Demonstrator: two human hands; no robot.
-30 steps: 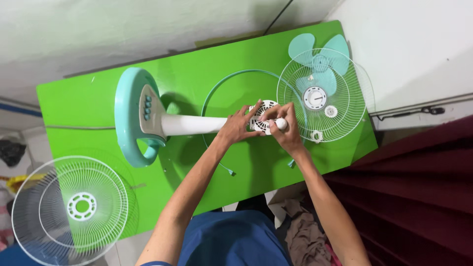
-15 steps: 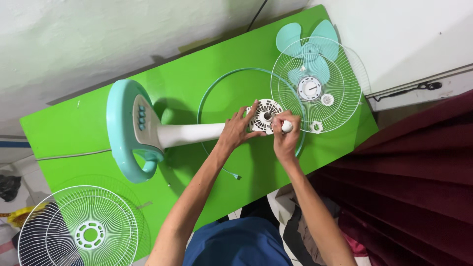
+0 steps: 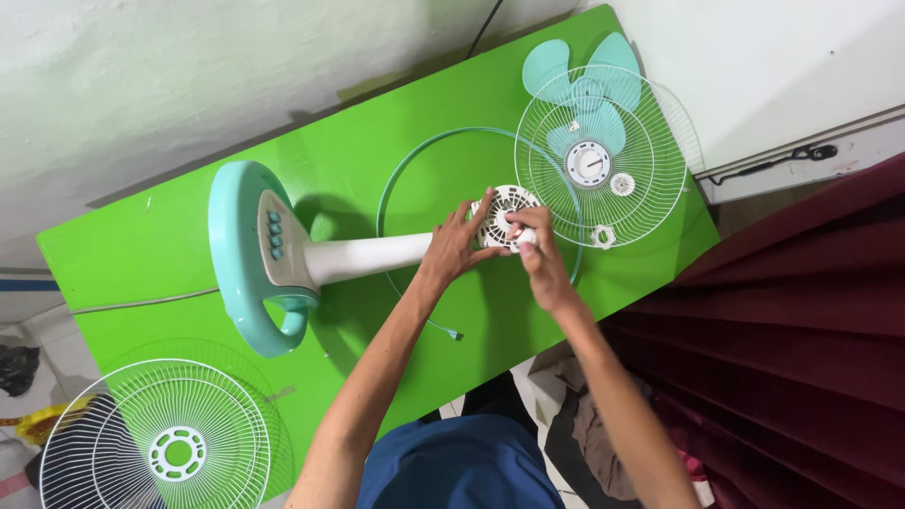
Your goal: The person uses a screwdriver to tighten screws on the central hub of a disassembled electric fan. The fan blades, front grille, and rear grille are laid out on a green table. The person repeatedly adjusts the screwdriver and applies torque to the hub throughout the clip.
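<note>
Nearest the camera, the person's blue-clad lap sits at the bottom edge, with both bare forearms reaching up over the bright green worktop (image 3: 170, 254). The left hand (image 3: 452, 247) rests on the end of the white fan neck (image 3: 368, 256), its fingers spread open and curved against the side of the round white motor housing (image 3: 504, 215) with its vented face. The right hand (image 3: 537, 254) comes in from the other side, fingers closed around a small white piece at the housing's lower edge; what that piece is cannot be told. The housing lies near the middle of the worktop, inside a thin teal ring (image 3: 396, 179) lying flat around it. To the left, the neck runs to the teal oval base (image 3: 247, 259) with a grey button panel, lying on its side. At the lower left a white wire grille (image 3: 156, 443) overhangs the worktop corner. Farther off, beyond the hands, a second white wire grille (image 3: 603, 155) lies over pale teal fan blades (image 3: 551, 71), with small white fittings on it. A black cable (image 3: 485, 24) crosses the pale wall behind.
</note>
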